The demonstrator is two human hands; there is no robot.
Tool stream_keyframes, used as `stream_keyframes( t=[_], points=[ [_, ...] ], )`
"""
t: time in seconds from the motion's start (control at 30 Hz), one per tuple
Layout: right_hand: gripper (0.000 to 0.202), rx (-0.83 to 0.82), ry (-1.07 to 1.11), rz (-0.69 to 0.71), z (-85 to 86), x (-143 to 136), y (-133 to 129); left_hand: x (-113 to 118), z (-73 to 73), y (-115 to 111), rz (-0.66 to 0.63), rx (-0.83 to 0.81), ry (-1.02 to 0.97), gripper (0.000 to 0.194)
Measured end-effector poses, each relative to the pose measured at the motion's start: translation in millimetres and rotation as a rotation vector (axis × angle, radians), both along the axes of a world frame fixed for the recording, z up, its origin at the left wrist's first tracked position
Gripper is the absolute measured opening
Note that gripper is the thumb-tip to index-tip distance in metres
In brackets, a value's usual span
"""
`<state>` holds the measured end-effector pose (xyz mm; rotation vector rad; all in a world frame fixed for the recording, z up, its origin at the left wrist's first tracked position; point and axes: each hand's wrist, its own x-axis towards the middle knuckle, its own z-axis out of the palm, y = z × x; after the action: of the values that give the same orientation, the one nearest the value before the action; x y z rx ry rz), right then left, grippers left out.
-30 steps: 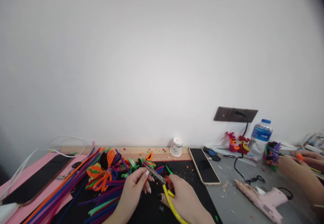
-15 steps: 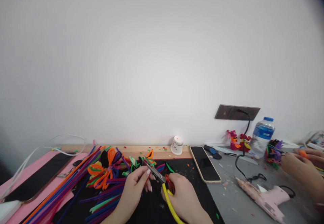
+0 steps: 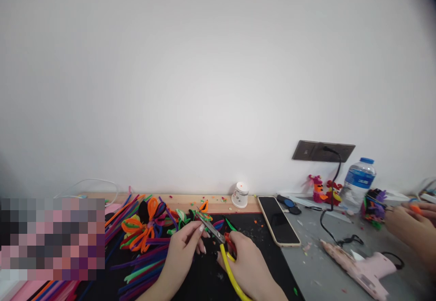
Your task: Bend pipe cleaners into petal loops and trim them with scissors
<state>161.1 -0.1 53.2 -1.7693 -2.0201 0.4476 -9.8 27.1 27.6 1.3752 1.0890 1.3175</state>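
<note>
My right hand (image 3: 244, 261) is closed round the yellow-handled scissors (image 3: 215, 234), whose grey blades point up and left. A bit of red shows beside the grip. The blades reach over the fingertips of my left hand (image 3: 184, 249), which are pinched together. Whatever they pinch is too small or hidden to make out. Just behind my left hand lies a bunch of looped pipe cleaners in orange, black, green and purple (image 3: 148, 226). Straight purple, blue and green pipe cleaners (image 3: 145, 264) lie to its left on the black mat (image 3: 265, 264).
A white paper cup (image 3: 240, 195) stands upside down by the wall. Rightward lie a phone (image 3: 279, 221), a pink glue gun (image 3: 361, 264) with its cord, a water bottle (image 3: 359, 180) and small pipe-cleaner figures (image 3: 319, 191). Another person's hands (image 3: 410, 221) work at far right. The lower left is pixelated.
The view has shifted slightly, so the things on the right sit a little further right. Both hands stay nearly in place, with the scissors still at my left fingertips.
</note>
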Motion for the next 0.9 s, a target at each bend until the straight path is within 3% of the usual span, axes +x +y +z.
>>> stream_keyframes(
  t=[0.37,0.9],
  points=[
    [0.013,0.009,0.017,0.014,-0.4,0,0,0,1.3,-1,-0.041,-0.009,0.007,0.024],
    [0.014,0.071,0.078,0.017,-19.6,4,6,4,3.0,-3,-0.062,-0.018,0.02,0.027]
  ],
)
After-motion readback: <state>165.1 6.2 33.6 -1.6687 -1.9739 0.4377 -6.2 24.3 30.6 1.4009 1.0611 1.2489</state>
